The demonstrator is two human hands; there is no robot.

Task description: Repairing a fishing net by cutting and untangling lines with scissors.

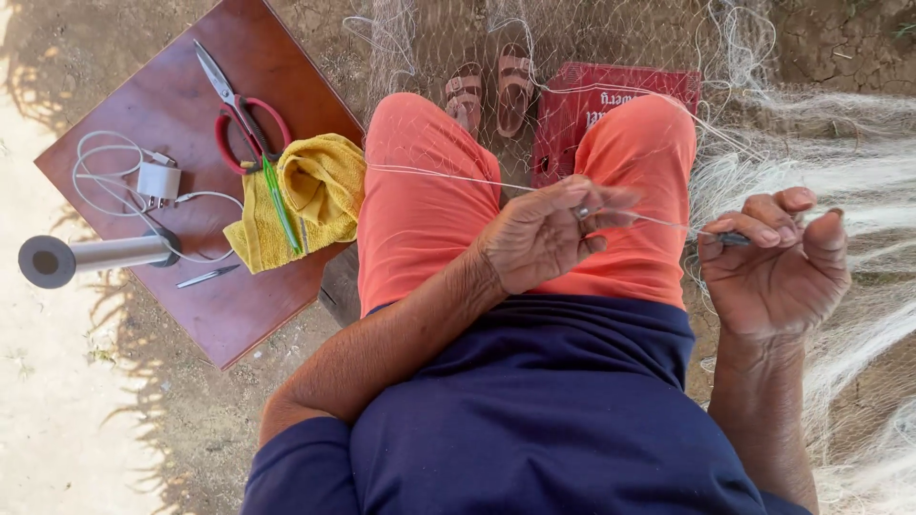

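I sit with a fine white fishing net [792, 143] draped over my orange shorts and the ground ahead. My left hand [549, 234] pinches a thin white line of the net above my lap, a ring on one finger. A taut strand runs from it to my right hand [778, 262], which grips a small dark netting needle [735, 238] between thumb and fingers. The two hands are about a hand's width apart.
A brown wooden stool [191, 315] stands at my left, bearing red-handled scissors [239, 110], a yellow cloth [315, 191] with a green needle [280, 202], a white charger with cable [157, 179], a grey spool [81, 256] and a small blade. A red crate [592, 100] and sandalled feet [489, 91] lie ahead.
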